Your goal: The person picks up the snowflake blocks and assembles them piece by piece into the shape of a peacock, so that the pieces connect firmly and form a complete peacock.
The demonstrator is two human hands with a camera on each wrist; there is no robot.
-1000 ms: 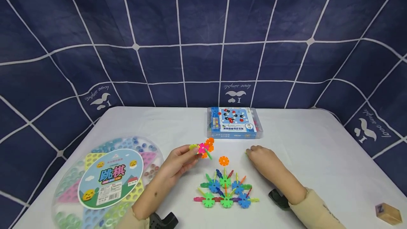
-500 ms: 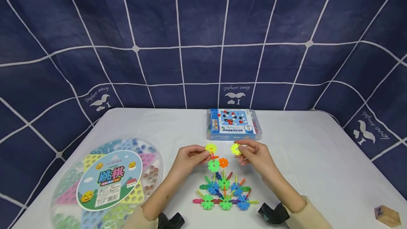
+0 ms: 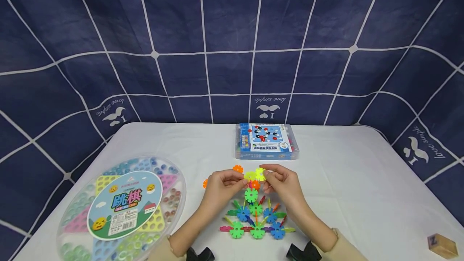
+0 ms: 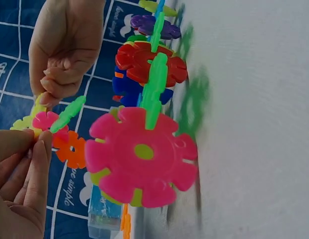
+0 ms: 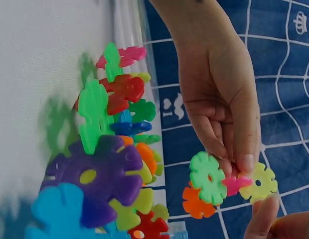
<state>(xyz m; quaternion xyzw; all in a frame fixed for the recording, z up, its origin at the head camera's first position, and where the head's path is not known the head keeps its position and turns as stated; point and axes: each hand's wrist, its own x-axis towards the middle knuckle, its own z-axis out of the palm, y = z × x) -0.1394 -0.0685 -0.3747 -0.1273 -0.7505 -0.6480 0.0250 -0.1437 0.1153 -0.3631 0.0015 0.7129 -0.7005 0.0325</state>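
Observation:
My left hand (image 3: 224, 188) pinches a small cluster of interlocking snowflake discs by a yellow disc (image 5: 258, 182). Joined to it are a pink disc (image 4: 43, 121), a green disc (image 3: 251, 195) and an orange disc (image 4: 70, 149). Facing it, my right hand (image 3: 284, 184) pinches another yellow snowflake disc (image 3: 259, 174) between thumb and fingers, right at the cluster's edge. Whether the two yellow discs interlock cannot be told. Just below both hands, a built structure of snowflake discs (image 3: 257, 230) stands on the table, its upper part partly hidden behind the cluster.
Loose orange discs (image 3: 237, 168) lie behind my left hand. A clear plastic box with a molecule picture (image 3: 267, 144) is at the back. On the left lies a round Chinese checkers set (image 3: 127, 204); at the far right, a wooden block (image 3: 442, 246).
The right hand has picked a yellow disc off the table and brought it left to the cluster. My left hand has turned the cluster and moved it right, over the structure.

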